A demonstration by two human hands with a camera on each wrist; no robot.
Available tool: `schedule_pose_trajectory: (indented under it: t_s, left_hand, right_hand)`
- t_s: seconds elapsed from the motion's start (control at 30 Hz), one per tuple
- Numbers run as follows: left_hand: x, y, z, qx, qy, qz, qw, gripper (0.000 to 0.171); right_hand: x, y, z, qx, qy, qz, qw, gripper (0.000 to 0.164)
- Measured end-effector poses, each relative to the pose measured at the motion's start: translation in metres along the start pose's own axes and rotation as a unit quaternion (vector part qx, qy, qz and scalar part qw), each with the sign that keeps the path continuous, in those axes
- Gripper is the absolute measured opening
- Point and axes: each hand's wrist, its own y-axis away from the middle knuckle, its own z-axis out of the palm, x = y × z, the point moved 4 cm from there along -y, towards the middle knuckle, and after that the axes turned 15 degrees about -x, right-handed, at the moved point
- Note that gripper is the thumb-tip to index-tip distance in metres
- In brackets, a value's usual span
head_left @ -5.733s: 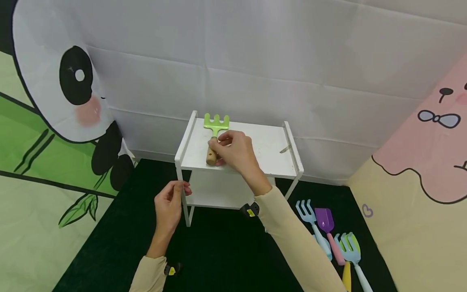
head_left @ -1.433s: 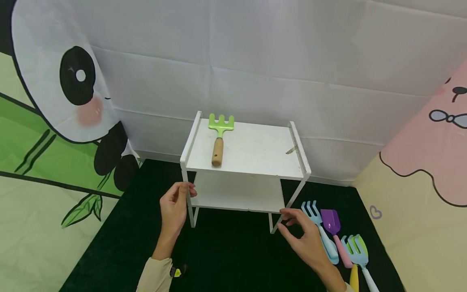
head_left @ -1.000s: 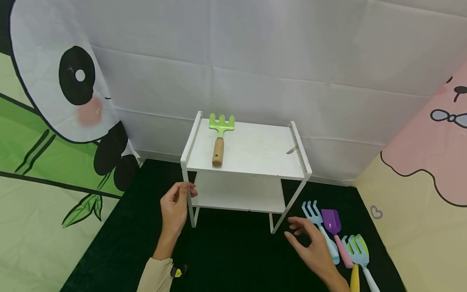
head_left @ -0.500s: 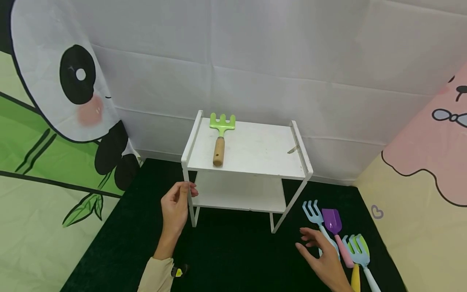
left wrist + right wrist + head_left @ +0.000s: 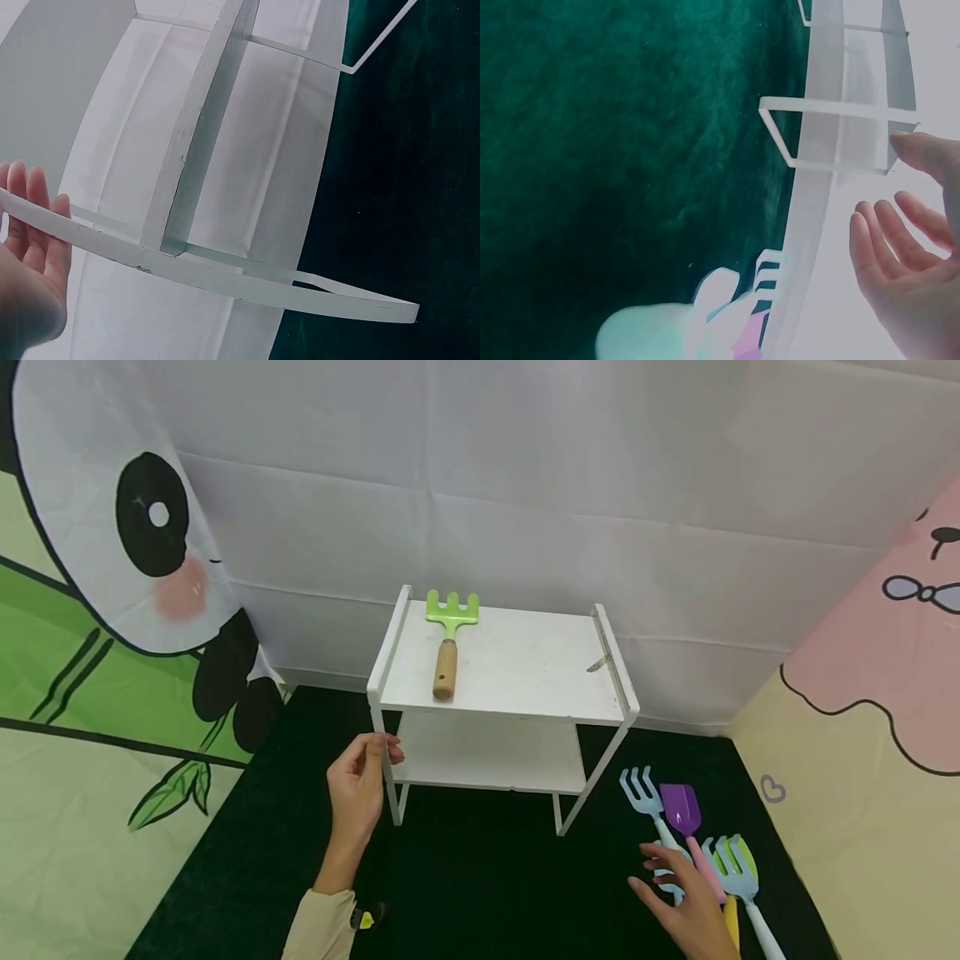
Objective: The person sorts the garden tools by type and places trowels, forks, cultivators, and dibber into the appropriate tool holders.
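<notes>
Left hand (image 5: pixel 357 787) curled round white shelf leg (image 5: pixel 390 791), right hand (image 5: pixel 686 897) spread near blue fork (image 5: pixel 649 806)

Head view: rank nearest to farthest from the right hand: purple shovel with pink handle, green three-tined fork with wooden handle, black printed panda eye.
1. Purple shovel: close beside the right hand, on the dark green mat.
2. Green fork: on top of the white two-tier shelf, toward its left end.
3. Panda eye: far left, on the wall.
</notes>
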Motion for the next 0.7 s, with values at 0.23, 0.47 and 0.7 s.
schedule_pose_trajectory:
  t_s: [0.23,0.47,0.7]
  left_hand:
    - [0.0,0.0,0.0,-0.003,0.002,0.004,1.0,0.026]
    - [0.0,0.0,-0.001,-0.001,-0.003,0.005,1.0,0.029]
    - [0.0,0.0,0.0,0.001,-0.004,0.002,1.0,0.026]
  right_hand:
    - [0.013,0.01,-0.005,0.007,0.012,0.005,1.0,0.043]
    - [0.027,0.015,-0.009,-0.016,0.003,0.063,0.998,0.047]
    - [0.043,0.024,-0.01,-0.052,0.001,0.16,0.986,0.054]
